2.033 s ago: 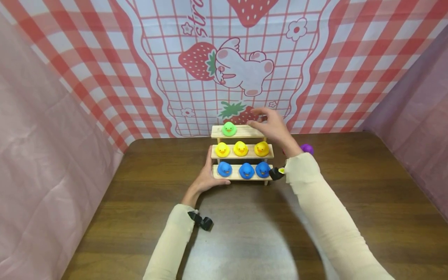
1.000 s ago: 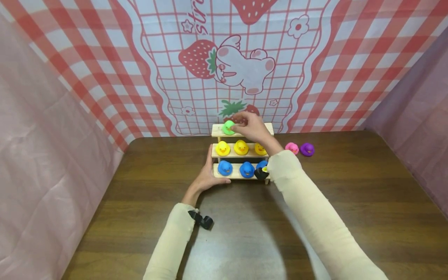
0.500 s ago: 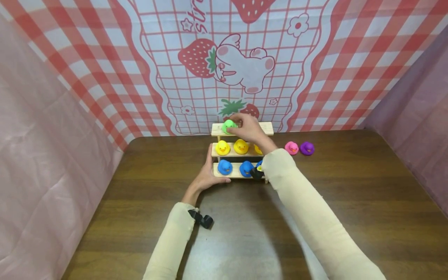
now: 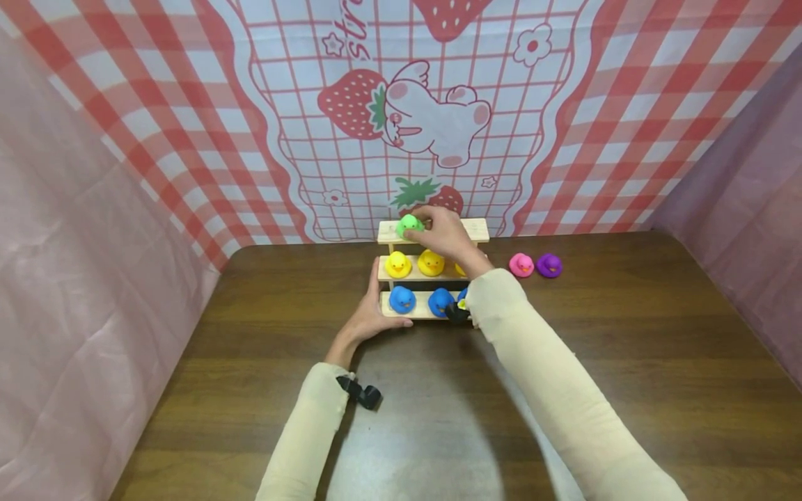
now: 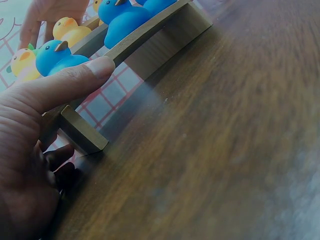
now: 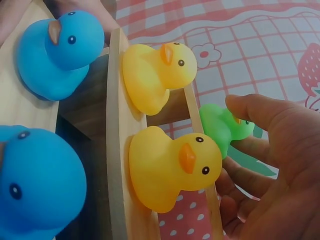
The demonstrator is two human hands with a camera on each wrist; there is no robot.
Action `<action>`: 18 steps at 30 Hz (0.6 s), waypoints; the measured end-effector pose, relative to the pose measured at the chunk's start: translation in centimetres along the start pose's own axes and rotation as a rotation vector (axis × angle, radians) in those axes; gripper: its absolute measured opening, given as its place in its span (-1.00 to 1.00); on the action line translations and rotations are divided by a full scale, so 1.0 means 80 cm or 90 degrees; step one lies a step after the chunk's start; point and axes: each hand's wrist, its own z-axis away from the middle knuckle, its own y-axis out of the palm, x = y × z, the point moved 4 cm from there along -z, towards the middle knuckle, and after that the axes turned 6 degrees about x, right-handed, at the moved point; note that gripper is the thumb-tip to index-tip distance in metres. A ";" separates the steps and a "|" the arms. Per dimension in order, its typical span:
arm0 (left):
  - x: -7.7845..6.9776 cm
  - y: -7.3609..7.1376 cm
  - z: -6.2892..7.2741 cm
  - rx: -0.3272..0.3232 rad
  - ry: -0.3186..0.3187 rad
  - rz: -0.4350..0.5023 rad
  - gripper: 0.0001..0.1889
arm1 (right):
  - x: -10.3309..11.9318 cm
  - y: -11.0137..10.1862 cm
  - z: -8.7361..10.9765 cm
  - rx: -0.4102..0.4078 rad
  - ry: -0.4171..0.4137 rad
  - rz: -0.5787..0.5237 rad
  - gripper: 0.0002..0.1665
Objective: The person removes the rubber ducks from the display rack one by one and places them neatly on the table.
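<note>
A three-tier wooden display stand [image 4: 474, 228] bears rubber ducks. My left hand [image 4: 368, 319] grips its left end; in the left wrist view the thumb [image 5: 75, 82] lies along the lowest tier's front edge. On the top tier sits a green rubber duck [image 4: 408, 224], which my right hand [image 4: 446, 234] pinches between thumb and fingers, as the right wrist view also shows. Yellow ducks [image 4: 398, 265] line the middle tier and blue ducks [image 4: 402, 300] the bottom one. My right wrist and sleeve partly cover the rightmost yellow and blue ducks.
Right of the stand, a pink duck [image 4: 521, 264] and a purple duck [image 4: 549, 265] sit on the brown wooden table [image 4: 263, 327]. A strawberry-print cloth [image 4: 288, 181] hangs close behind the stand, and pink curtains [image 4: 81, 278] flank the table.
My right hand has come left from over the top tier's right part and taken hold of the green duck. The pink duck has come into view. My left hand keeps its place.
</note>
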 end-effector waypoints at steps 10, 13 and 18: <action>-0.001 0.000 0.001 0.002 -0.005 -0.001 0.45 | 0.001 -0.003 0.001 -0.004 -0.009 -0.005 -0.41; -0.001 0.001 0.001 0.005 -0.001 0.002 0.46 | 0.002 -0.007 0.003 -0.003 -0.009 -0.007 -0.42; -0.002 0.001 0.000 0.007 0.001 0.012 0.47 | 0.004 -0.016 0.005 -0.005 -0.011 -0.011 -0.41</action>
